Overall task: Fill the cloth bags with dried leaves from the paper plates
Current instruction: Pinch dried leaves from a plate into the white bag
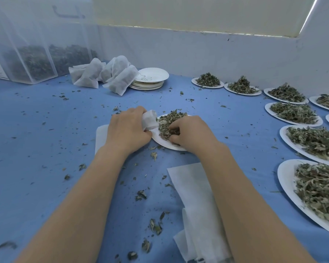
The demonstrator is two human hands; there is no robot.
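A white paper plate [160,140] lies in the middle of the blue table with a heap of dried leaves [169,118] on it. My right hand [190,132] rests on that heap, fingers curled around a pinch of leaves. My left hand [127,129] grips a white cloth bag [150,119] at the plate's left rim; the rest of the bag lies flat under my wrist. Empty cloth bags [196,202] lie near the front edge, partly under my right forearm.
Several plates heaped with leaves [311,143] line the right side and back right. Filled bags [110,74] lie at the back beside a stack of empty plates [152,77]. Clear bins of leaves [34,61] stand at the back left. Loose leaf crumbs litter the cloth.
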